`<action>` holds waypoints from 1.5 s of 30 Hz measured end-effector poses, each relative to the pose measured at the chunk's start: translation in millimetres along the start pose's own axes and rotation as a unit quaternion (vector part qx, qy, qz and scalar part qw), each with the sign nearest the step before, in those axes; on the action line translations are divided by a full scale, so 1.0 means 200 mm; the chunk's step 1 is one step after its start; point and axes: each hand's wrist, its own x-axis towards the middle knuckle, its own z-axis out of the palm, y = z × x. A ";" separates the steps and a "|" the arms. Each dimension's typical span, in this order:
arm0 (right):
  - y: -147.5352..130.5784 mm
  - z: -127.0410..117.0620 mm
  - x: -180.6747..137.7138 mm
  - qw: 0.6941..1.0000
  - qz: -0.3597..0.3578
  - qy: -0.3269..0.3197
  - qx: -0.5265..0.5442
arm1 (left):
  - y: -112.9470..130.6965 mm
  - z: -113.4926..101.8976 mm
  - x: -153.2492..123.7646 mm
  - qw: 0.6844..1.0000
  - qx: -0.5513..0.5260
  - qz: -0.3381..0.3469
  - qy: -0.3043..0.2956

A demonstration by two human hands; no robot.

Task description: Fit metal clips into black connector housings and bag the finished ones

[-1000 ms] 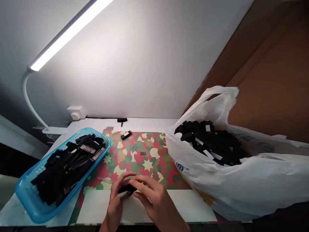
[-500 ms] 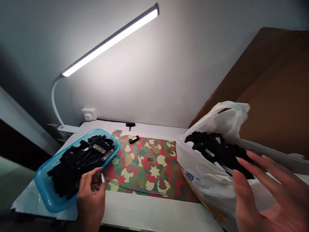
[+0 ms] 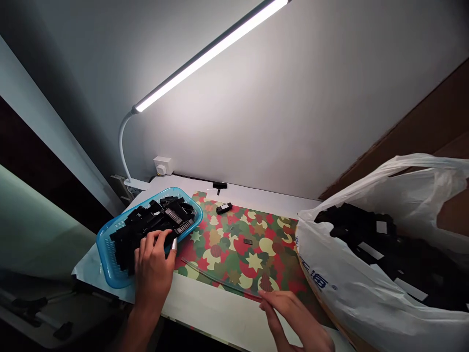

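- The left hand [image 3: 154,259] reaches over the near right side of the blue basket [image 3: 110,274], fingers bent and thumb set apart; I can't tell whether it has hold of anything.
- Right under and beyond those fingers lies a heap of black plastic pieces [image 3: 146,220], filling much of the basket.
- A pale, shiny bit [image 3: 174,244] shows at the left thumb's tip.
- The right hand [image 3: 293,318] has thumb and forefinger nearly together at the near end of a clear thin strip [image 3: 216,280]; whether they pinch it, I can't tell.
- From there the strip runs leftward across the patterned mat [image 3: 256,261] toward the left hand.
- Beyond the right hand, on the mat, sit a small dark chip [image 3: 248,241] and, farther off, a black piece with a white label [image 3: 224,209].
- To the right hand's right stands a white plastic bag [image 3: 351,303] of black parts [image 3: 366,234].
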 end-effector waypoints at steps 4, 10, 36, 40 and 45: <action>0.05 0.00 -0.01 0.998 -0.008 -0.052 0.022 | 0.02 -0.02 0.02 1.000 0.017 -0.014 -0.012; 0.06 0.07 -0.01 0.997 -0.010 -0.053 0.049 | 0.01 -0.02 -0.04 1.000 -0.021 0.006 -0.001; 0.09 0.13 -0.10 0.977 0.131 -0.139 0.098 | -0.08 0.01 -0.16 0.992 -0.036 0.076 0.089; 0.09 0.13 -0.10 0.975 0.140 -0.137 0.108 | -0.09 0.01 -0.18 0.989 -0.067 0.073 0.109; 0.08 0.13 -0.10 0.972 0.158 -0.112 0.132 | 0.04 -0.01 -0.19 0.915 -0.388 -0.064 0.090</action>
